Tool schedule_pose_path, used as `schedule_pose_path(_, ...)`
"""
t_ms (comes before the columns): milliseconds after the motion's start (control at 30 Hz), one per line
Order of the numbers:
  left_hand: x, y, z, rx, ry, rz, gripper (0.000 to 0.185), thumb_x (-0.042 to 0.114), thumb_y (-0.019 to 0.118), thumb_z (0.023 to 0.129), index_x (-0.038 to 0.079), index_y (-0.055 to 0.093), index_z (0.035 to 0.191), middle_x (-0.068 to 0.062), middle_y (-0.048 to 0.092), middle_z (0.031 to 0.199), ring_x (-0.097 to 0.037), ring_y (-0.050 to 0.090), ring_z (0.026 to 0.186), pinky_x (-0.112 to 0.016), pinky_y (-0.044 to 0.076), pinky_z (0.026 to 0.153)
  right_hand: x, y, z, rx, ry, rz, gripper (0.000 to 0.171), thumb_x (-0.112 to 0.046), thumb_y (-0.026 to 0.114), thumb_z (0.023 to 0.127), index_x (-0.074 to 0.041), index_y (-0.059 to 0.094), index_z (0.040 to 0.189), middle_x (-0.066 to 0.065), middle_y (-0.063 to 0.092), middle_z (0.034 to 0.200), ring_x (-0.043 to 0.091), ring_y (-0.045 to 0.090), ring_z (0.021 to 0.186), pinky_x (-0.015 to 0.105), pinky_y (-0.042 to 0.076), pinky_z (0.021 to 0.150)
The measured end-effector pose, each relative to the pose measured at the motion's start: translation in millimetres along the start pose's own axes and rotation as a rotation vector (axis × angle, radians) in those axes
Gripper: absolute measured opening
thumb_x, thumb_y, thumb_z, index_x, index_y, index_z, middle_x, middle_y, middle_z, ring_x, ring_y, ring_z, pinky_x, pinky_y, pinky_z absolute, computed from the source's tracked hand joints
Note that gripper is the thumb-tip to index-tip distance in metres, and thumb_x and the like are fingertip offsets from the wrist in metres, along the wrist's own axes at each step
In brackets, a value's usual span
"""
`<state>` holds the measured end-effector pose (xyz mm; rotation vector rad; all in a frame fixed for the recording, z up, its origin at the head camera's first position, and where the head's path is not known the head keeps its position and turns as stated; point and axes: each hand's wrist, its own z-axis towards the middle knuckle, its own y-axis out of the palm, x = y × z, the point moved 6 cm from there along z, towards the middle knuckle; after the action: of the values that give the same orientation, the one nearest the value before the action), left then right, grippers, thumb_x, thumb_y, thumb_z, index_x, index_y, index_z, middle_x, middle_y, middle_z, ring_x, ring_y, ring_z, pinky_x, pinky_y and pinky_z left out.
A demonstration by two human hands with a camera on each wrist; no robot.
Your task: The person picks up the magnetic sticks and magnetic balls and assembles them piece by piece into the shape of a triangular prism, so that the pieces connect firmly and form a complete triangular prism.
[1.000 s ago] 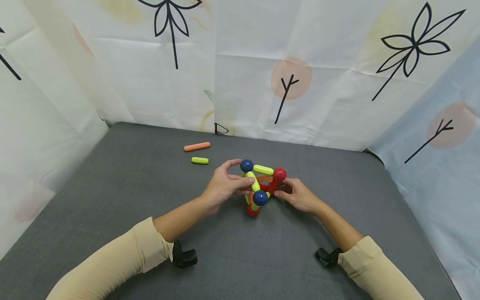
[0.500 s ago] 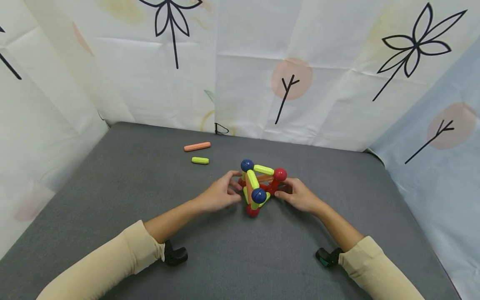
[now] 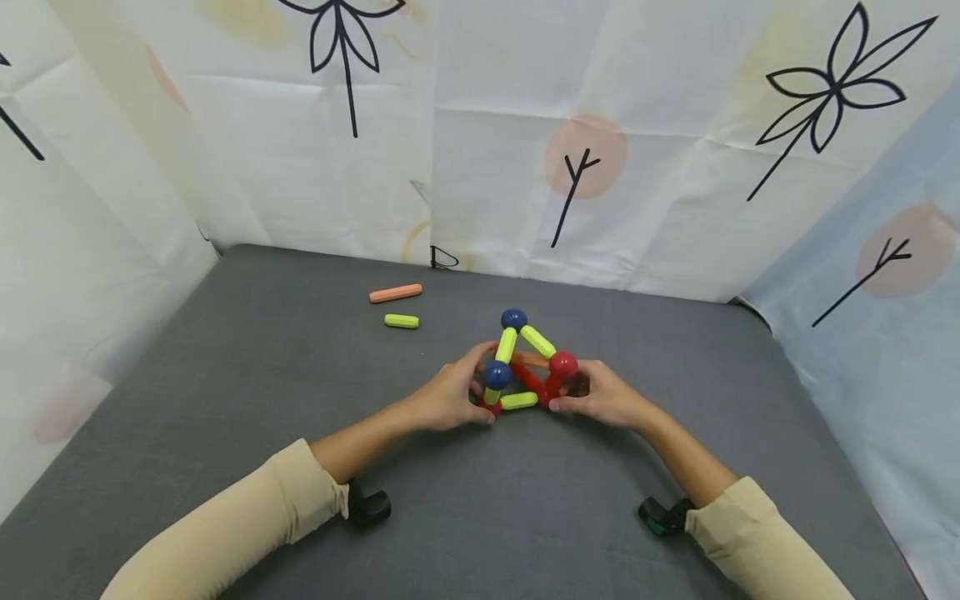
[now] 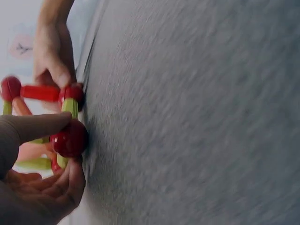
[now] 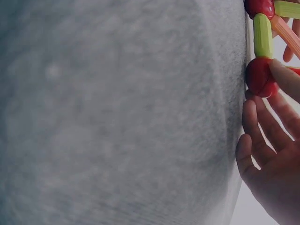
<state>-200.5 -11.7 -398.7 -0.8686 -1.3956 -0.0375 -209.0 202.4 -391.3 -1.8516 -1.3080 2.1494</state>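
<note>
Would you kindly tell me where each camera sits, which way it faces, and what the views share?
Head: on the person's head, looking forward and down at the grey table; both sleeved arms, left hand and right hand show at the rod-and-ball structure.
Left wrist: on the left wrist, low along the table; left hand's thumb and fingers pinch a red ball.
Right wrist: on the right wrist, low along the table; right hand's fingers at another red ball.
Shared: all three show the structure and table.

makeshift booth: printed sheets, grey tabletop
</note>
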Motion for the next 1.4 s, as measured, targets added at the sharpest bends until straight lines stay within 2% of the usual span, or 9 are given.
schedule_pose_path(167,-3.5,-6.5,7.3,-0.042,0.007,-0.076,0.099,-0.006,0.082,0.077,0.015,0.025,0.156,-0.011,0.058,0.126,-0.019,0.067,0.102,-0.036,0.056,0.086,3,-1,-2,-0.039,0.016,0.05,0.032,-0.01,0.075,0.088,0.001,0.064,0.116,0.009,0.069,0.098,0.025,0.065,0.087,0.029,0.055,0.075)
schedule_pose_path(500,-7.4,-17.1,19.5,-0.032,0.038,-0.126,0.089,-0.01,0.076,0.08,0.01,0.031,0.154,-0.017,0.056,0.127,-0.029,0.064,0.113,-0.038,0.055,0.091,3,0,-2,-0.108,-0.024,0.155,0.027,-0.004,0.069,0.092,0.004,0.064,0.118,0.013,0.068,0.102,0.025,0.061,0.088,0.03,0.054,0.074)
schedule_pose_path(700,-13.7,-24.0,23.9,-0.037,0.029,-0.133,0.084,-0.009,0.076,0.081,0.009,0.034,0.152,-0.016,0.058,0.127,-0.028,0.063,0.115,-0.038,0.053,0.093,4,0,-2,-0.127,0.02,0.156,0.026,-0.004,0.068,0.092,0.004,0.065,0.117,0.012,0.067,0.102,0.023,0.06,0.088,0.029,0.053,0.075)
schedule_pose_path(867,-21.1,-41.4,21.8,-0.056,0.054,-0.137,0.069,-0.01,0.07,0.086,0.005,0.042,0.148,-0.019,0.062,0.124,-0.028,0.066,0.107,-0.037,0.055,0.088,2,1,-2,-0.127,0.016,0.136,0.025,-0.004,0.068,0.092,0.004,0.065,0.115,0.012,0.067,0.099,0.024,0.06,0.087,0.028,0.053,0.075)
schedule_pose_path(967,-28.3,-61.5,20.1,0.023,0.072,-0.106,0.054,-0.008,0.066,0.09,-0.001,0.049,0.141,-0.022,0.064,0.12,-0.029,0.068,0.102,-0.038,0.056,0.085,2,1,-2,-0.125,0.017,0.129,0.024,-0.004,0.068,0.092,0.004,0.066,0.115,0.011,0.067,0.098,0.025,0.06,0.086,0.029,0.053,0.074)
schedule_pose_path(1100,-39.2,-95.8,16.3,0.232,0.069,-0.074,0.041,-0.004,0.065,0.092,-0.004,0.056,0.132,-0.024,0.066,0.117,-0.031,0.066,0.103,-0.043,0.054,0.086,2,1,-2,-0.12,0.018,0.124,0.024,-0.004,0.068,0.092,0.004,0.065,0.115,0.01,0.067,0.097,0.025,0.06,0.086,0.029,0.053,0.074)
schedule_pose_path(1233,-51.1,-127.7,12.2,0.437,0.04,-0.009,0.039,-0.003,0.064,0.093,-0.003,0.058,0.131,-0.022,0.066,0.121,-0.034,0.061,0.113,-0.048,0.049,0.092,2,1,-2,-0.119,0.009,0.122,0.024,-0.004,0.068,0.092,0.003,0.065,0.115,0.01,0.067,0.098,0.026,0.06,0.087,0.029,0.052,0.074)
schedule_pose_path(1300,-59.9,-139.7,11.8,0.503,0.008,0.045,0.041,-0.002,0.062,0.094,-0.001,0.056,0.134,-0.02,0.063,0.128,-0.035,0.058,0.12,-0.05,0.048,0.092,1,2,-2,-0.12,0.008,0.123,0.025,-0.005,0.068,0.092,0.003,0.065,0.116,0.011,0.067,0.099,0.027,0.06,0.088,0.029,0.052,0.075)
schedule_pose_path(1400,-74.4,-151.8,14.1,0.549,-0.051,0.12,0.045,-0.001,0.059,0.096,0.001,0.051,0.14,-0.02,0.057,0.137,-0.037,0.051,0.128,-0.052,0.046,0.094,1,2,-2,-0.12,0.015,0.127,0.028,-0.006,0.069,0.092,0.002,0.065,0.118,0.011,0.068,0.103,0.027,0.06,0.092,0.029,0.052,0.079)
